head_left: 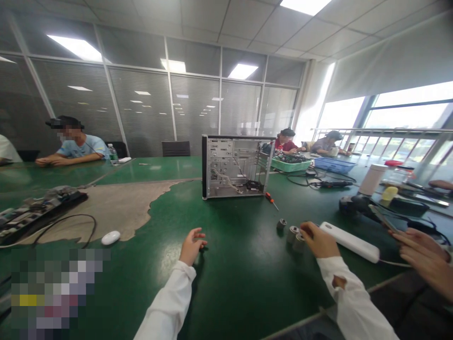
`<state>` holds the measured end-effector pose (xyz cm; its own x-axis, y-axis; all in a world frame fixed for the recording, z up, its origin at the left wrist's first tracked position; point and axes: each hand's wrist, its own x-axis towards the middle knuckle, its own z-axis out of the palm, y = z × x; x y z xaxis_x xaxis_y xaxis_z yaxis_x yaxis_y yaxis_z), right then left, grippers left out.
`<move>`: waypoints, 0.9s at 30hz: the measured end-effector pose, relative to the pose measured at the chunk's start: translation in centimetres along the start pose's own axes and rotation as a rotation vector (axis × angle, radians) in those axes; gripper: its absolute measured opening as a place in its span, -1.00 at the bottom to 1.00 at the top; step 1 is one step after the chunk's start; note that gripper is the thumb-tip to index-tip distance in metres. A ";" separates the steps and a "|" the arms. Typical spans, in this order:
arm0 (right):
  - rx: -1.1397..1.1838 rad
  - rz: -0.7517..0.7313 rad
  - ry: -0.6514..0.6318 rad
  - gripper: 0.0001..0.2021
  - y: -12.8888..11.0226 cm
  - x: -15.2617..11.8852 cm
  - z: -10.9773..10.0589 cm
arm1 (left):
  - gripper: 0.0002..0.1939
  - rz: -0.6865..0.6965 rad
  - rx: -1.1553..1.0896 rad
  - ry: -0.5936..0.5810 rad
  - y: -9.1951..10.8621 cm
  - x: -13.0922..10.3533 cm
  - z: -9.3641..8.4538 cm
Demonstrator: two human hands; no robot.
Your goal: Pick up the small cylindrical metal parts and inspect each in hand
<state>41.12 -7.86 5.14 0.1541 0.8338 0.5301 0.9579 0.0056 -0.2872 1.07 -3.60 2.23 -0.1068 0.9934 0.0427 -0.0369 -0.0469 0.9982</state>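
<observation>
My left hand (192, 246) hovers at or just above the green table, its fingers loosely curled and apart, with nothing in them. My right hand (321, 241) is bent down over the nearest of three short grey metal cylinders (298, 243). Its thumb and fingers close at that cylinder's upper side; the exact contact is partly hidden. Beside it stand a second cylinder (293, 233) and a third cylinder (281, 225), a little farther off. An open computer case (235, 167) stands upright ahead, its inside and loose cables showing. An orange-handled screwdriver (271, 200) lies at its right corner.
A white power strip (350, 242) lies right of my right hand; another person's hands (421, 250) hold a phone beyond it. A white mouse (111, 237) and circuit boards (38, 212) are at left. Green basket (290, 165), blue basket (334, 164) and people sit farther back.
</observation>
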 end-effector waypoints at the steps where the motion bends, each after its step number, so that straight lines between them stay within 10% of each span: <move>1: -0.034 0.003 -0.017 -0.82 0.4 0.1 -0.4 | -0.61 0.001 0.000 0.001 0.0 0.0 0.0; 27: -0.142 -0.114 -0.071 -0.73 2.2 -1.1 0.0 | -0.61 -0.028 0.001 -0.001 0.4 -0.2 0.0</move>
<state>43.08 -8.77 3.88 0.0303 0.8691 0.4937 0.9935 0.0281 -0.1105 1.10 -3.78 2.58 -0.1043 0.9944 0.0150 -0.0393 -0.0192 0.9990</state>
